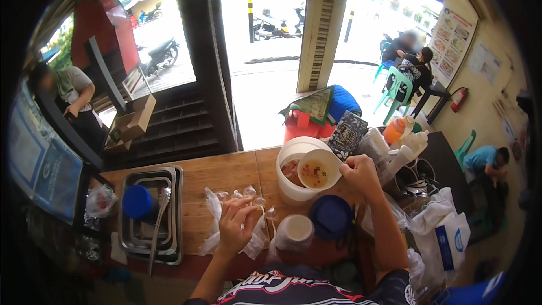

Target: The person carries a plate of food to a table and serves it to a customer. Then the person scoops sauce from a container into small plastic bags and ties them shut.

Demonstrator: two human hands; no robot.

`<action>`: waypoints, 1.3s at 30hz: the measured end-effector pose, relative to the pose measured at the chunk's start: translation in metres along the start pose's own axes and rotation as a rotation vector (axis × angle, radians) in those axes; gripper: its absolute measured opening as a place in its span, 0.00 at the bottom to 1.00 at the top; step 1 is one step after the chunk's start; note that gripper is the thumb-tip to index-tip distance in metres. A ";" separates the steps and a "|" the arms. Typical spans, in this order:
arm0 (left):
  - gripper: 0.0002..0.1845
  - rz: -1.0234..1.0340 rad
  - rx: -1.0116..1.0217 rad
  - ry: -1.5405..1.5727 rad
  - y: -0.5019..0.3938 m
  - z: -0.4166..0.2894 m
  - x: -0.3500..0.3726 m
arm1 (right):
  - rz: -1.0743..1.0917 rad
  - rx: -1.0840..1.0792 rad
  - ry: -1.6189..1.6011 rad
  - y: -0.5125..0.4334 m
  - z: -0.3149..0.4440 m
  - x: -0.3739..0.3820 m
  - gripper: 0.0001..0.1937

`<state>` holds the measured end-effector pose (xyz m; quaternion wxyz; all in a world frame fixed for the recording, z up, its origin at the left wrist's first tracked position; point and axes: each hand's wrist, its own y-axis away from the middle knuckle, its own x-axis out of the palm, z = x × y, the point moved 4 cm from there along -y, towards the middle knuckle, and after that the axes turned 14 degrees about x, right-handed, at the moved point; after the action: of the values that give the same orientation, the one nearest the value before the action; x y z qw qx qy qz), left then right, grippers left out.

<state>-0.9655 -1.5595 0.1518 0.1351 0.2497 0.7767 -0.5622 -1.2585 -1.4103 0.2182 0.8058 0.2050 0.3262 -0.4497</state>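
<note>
My right hand [360,173] grips the handle of a white plastic cup [333,159]. Inside the cup is a brownish liquid with small red and dark bits. It is tilted over the mouth of a white plastic bucket [288,149], where more reddish-brown liquid with pieces shows. My left hand [237,224] hovers over or touches several clear plastic bags [211,212] on the wooden counter, fingers bent; whether it pinches one is hidden. Just right of the bags stands a white container wrapped in plastic [295,228]. A round blue lid [331,217] lies below the bucket.
Left on the counter [211,173] are nested steel trays [180,220] with tongs [157,231] and a blue-topped container [137,201]. Sauce bottles [398,129] and a utensil holder [396,186] crowd the right. A person [78,93] stands at far left; others sit at right.
</note>
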 end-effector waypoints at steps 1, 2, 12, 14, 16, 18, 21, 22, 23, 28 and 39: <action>0.09 0.009 0.019 0.007 -0.003 -0.002 0.003 | -0.026 -0.013 -0.006 0.004 -0.001 -0.001 0.13; 0.10 0.017 0.030 0.019 -0.006 -0.004 0.006 | -0.054 -0.022 -0.013 0.007 -0.003 -0.002 0.13; 0.11 0.073 0.069 0.093 -0.010 -0.018 0.024 | -0.145 0.007 -0.060 -0.004 -0.007 0.004 0.14; 0.11 0.080 0.066 0.085 -0.007 -0.018 0.023 | -0.188 -0.024 -0.039 -0.006 -0.003 0.006 0.13; 0.11 0.084 0.062 0.078 -0.005 -0.017 0.022 | -0.222 -0.045 -0.004 -0.008 0.001 0.008 0.12; 0.10 0.084 0.048 0.071 -0.002 -0.015 0.020 | -0.249 -0.065 0.036 -0.010 0.005 0.010 0.12; 0.10 0.086 0.027 0.055 0.002 -0.012 0.018 | -0.256 -0.080 0.062 -0.011 0.007 0.012 0.12; 0.10 0.081 0.027 0.056 0.003 -0.012 0.017 | -0.263 -0.096 0.073 -0.011 0.007 0.012 0.12; 0.10 0.078 0.017 0.059 0.004 -0.011 0.017 | -0.266 -0.101 0.080 -0.011 0.008 0.012 0.12; 0.10 0.071 0.000 0.059 0.006 -0.009 0.019 | -0.240 -0.078 0.048 -0.009 0.005 0.010 0.12; 0.10 0.081 0.024 0.081 0.000 -0.012 0.024 | -0.126 0.046 -0.129 0.026 -0.023 -0.001 0.12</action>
<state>-0.9844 -1.5428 0.1439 0.1230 0.3051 0.7642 -0.5549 -1.2446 -1.3820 0.2037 0.7903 0.1729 0.2756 -0.5193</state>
